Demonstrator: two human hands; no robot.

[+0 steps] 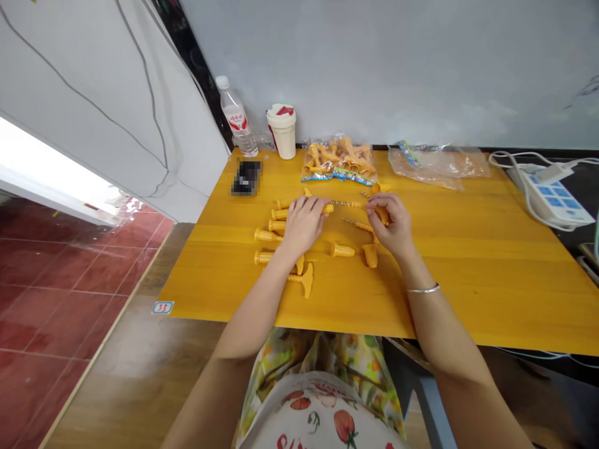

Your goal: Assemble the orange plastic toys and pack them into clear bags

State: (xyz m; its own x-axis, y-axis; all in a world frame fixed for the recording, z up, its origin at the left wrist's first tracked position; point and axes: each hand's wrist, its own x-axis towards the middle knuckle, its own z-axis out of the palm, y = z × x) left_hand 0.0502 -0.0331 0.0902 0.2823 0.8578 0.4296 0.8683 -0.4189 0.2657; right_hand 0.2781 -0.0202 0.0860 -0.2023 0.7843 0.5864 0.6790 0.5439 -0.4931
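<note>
Left fingers (314,204) clamped on yellow plastic anchor (329,209); right fingers (377,201) clamped on second anchor (382,216). Hazard: adjacent loose screw (358,224) may roll if nudged.

1. We read "33" in blue on a small white sticker (162,307) at the front corner of the wooden surface (468,280).
2. We see red lettering on the water bottle's label (234,116), but it is too small for us to read.
</note>
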